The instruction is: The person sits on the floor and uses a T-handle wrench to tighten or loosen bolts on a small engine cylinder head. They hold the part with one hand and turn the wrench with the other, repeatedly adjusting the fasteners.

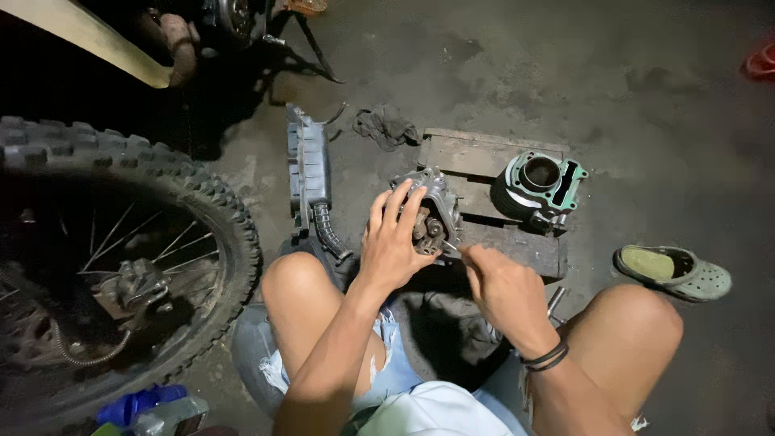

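- We see the cylinder head [432, 214] on the wooden block [484, 161], the left hand [393, 242] on it.
- Right of it on the block sits the cylinder [539, 187].
- The knobby wheel [121, 242] stands far left, the shoe [674, 270] on the floor [646, 105] far right.

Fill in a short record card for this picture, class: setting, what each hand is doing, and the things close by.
Setting: concrete floor, dim light, person sitting
Left hand: grips a grey engine part on a wooden block
Right hand: at the part's lower edge, fingers closed; any tool is hidden
On block: engine cylinder with green gasket
Nearby: knobbly motorcycle tyre, dark rag, green clog
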